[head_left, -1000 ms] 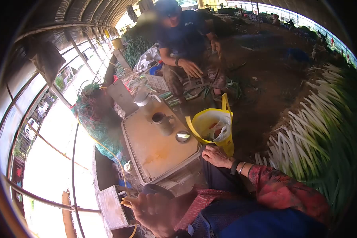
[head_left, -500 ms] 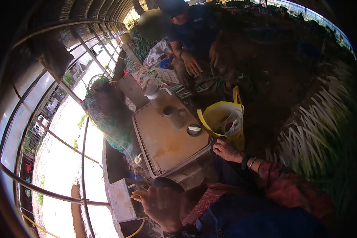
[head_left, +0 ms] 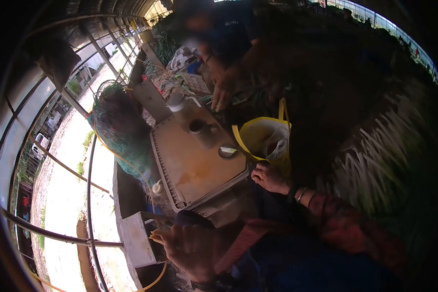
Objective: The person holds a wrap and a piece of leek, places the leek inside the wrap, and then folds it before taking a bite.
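My left hand (head_left: 187, 248) is low in the view, its fingers curled round a small pale yellowish piece (head_left: 156, 237) that sticks out at its left side; what the piece is I cannot make out. Over my knee rests my right hand (head_left: 270, 178), fingers bent together, close to the lower rim of a yellow bag (head_left: 260, 125) with a clear plastic liner. Whether this hand holds anything is hidden. Left of the bag lies a tan board (head_left: 199, 168) carrying a mug (head_left: 204, 134), a lidded jug (head_left: 177, 104) and a dark round dish (head_left: 227, 152).
Across the board sits another person (head_left: 231, 34) in dark clothes, hands hanging down. A green net sack (head_left: 119, 131) stands left of the board. White-stemmed green onions (head_left: 374, 160) lie in a pile at the right. A pale block (head_left: 138, 241) and metal poles are at the left.
The whole scene has shifted left and slightly up or down in places as the view turned. The other person's hands have come closer together. My hands keep nearly the same pose.
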`<state>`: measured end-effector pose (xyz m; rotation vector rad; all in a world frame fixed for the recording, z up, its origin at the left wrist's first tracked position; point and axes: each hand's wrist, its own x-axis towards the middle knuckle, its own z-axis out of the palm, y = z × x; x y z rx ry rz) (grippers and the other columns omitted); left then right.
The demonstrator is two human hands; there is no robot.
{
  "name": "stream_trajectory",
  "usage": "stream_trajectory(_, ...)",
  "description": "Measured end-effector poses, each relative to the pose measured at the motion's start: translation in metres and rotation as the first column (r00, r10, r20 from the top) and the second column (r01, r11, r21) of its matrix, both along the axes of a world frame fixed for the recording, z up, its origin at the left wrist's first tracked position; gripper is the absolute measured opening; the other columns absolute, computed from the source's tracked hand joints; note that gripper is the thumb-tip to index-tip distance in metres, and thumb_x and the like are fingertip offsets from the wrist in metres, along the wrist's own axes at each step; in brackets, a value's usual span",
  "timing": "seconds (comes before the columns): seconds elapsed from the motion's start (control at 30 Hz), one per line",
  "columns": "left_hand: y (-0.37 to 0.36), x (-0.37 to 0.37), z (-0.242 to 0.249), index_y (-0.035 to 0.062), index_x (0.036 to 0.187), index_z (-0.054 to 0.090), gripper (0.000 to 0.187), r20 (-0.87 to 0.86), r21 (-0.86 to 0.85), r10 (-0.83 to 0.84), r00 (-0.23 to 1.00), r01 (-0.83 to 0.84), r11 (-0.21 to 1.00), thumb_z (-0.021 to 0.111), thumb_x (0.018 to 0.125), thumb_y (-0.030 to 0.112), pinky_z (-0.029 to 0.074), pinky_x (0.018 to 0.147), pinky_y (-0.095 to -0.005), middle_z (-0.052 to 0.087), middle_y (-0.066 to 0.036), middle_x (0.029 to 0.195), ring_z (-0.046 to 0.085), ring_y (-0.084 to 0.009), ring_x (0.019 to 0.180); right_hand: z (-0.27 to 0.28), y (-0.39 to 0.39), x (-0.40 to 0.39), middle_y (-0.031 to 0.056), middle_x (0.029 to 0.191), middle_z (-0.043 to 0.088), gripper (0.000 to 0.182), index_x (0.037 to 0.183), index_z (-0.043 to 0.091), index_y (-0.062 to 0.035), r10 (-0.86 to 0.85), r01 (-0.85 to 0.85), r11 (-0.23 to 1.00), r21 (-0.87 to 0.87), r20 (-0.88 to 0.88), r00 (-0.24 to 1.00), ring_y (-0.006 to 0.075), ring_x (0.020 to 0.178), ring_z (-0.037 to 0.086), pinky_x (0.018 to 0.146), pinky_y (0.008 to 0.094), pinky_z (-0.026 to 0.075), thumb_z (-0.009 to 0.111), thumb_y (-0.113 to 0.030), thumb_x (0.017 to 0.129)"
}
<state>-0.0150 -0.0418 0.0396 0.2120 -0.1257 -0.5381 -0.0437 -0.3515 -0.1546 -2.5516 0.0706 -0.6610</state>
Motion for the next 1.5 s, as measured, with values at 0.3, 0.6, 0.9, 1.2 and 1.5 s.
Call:
stream_trajectory(0.3, 0.002, 0.002, -0.002, 0.0188, 0.066, 0.038, 0.047, -0.035, -0.045, -0.015, 0.999, 0.014, 0.999, 0.047, 0.102, 0.049, 0.022, 0.048, -0.0253, 0.027, 0.005, 0.052, 0.021, -0.0078, 0.047, -0.005, 0.0, 0.003, 0.0081, 0.083, 0.052, 0.01, 0.085, 0.062, -0.0095, 0.008, -0.007, 0.999, -0.043, 0.021, 1.0, 0.0274, 0.083, 0.056, 0.074, 0.0404, 0.046, 0.061, -0.019, 0.088)
stream_trajectory(0.6, 0.007, 0.001, -0.002, 0.0187, 0.066, 0.039, 0.047, -0.037, -0.062, -0.026, 0.999, 0.024, 0.998, 0.048, 0.102, 0.047, 0.021, 0.048, -0.0257, 0.027, 0.006, 0.051, 0.021, -0.0081, 0.046, -0.006, 0.0, 0.003, 0.0078, 0.084, 0.052, 0.01, 0.086, 0.061, -0.0097, 0.02, -0.019, 0.998, -0.053, 0.035, 0.999, 0.0275, 0.083, 0.056, 0.074, 0.0409, 0.045, 0.06, -0.019, 0.09)
stream_trajectory(0.9, 0.007, 0.001, -0.004, 0.0184, 0.066, 0.039, 0.046, -0.021, -0.049, 0.002, 1.0, -0.003, 0.999, 0.049, 0.102, 0.046, 0.023, 0.048, -0.0262, 0.028, 0.005, 0.051, 0.023, -0.0083, 0.047, -0.004, 0.002, 0.003, 0.0099, 0.087, 0.052, 0.012, 0.084, 0.06, -0.0074, 0.017, -0.017, 1.0, 0.01, -0.026, 1.0, 0.029, 0.089, 0.055, 0.08, 0.0416, 0.043, 0.06, -0.018, 0.09)
stream_trajectory(1.2, 0.008, 0.004, -0.008, 0.0184, 0.067, 0.041, 0.041, 0.04, -0.116, -0.065, 0.997, 0.07, 0.991, 0.052, 0.1, 0.04, 0.026, 0.053, -0.0282, 0.033, 0.004, 0.055, 0.03, -0.0101, 0.053, -0.008, 0.002, 0.004, 0.0102, 0.085, 0.051, 0.012, 0.083, 0.059, -0.0072, 0.012, -0.012, 1.0, 0.004, 0.003, 1.0, 0.0295, 0.086, 0.055, 0.078, 0.0421, 0.043, 0.061, -0.017, 0.089)
stream_trajectory(1.5, 0.003, 0.0, 0.002, 0.0185, 0.062, 0.039, 0.05, -0.026, -0.05, -0.013, 1.0, 0.011, 0.999, 0.049, 0.102, 0.047, 0.021, 0.048, -0.0254, 0.028, 0.005, 0.05, 0.022, -0.0073, 0.046, -0.009, 0.002, 0.004, 0.0102, 0.084, 0.052, 0.012, 0.081, 0.058, -0.0074, -0.005, 0.005, 1.0, -0.008, 0.018, 1.0, 0.0297, 0.084, 0.055, 0.076, 0.0419, 0.044, 0.061, -0.017, 0.088)
